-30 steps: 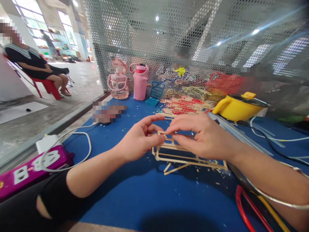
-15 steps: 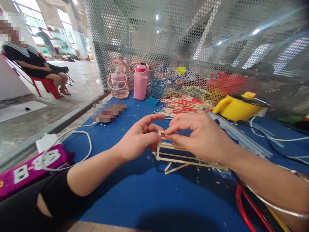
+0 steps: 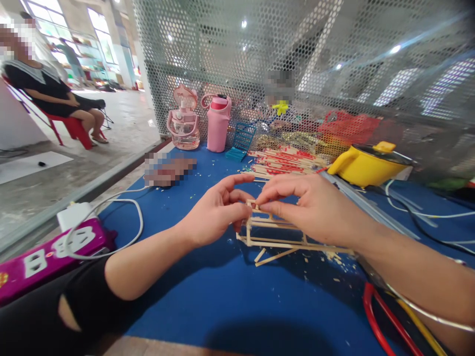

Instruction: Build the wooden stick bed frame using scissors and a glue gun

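A small frame of thin wooden sticks [image 3: 274,243] stands on the blue tabletop [image 3: 208,301]. My left hand [image 3: 218,210] closes its thumb and fingers around the frame's upper left corner post. At the same corner, my right hand [image 3: 311,210] pinches a short wooden stick piece [image 3: 254,203] between thumb and forefinger, against the top of the frame. The right hand covers much of the frame's right half. Two loose-looking sticks [image 3: 276,258] lie at its near side; whether they are joined to it I cannot tell.
Behind lies a pile of red-tipped sticks [image 3: 285,160]. Pink bottles [image 3: 218,123], a blue rack [image 3: 241,141] and a yellow pot [image 3: 365,165] line the mesh panel. A purple power strip [image 3: 55,257] is left; red-handled pliers or cutters [image 3: 374,311] lie near right. A person sits far left.
The view has shifted slightly. My right fingertips have moved a little and more of the frame's top corner shows. Both hands stay at that corner. Another person appears behind the seated one.
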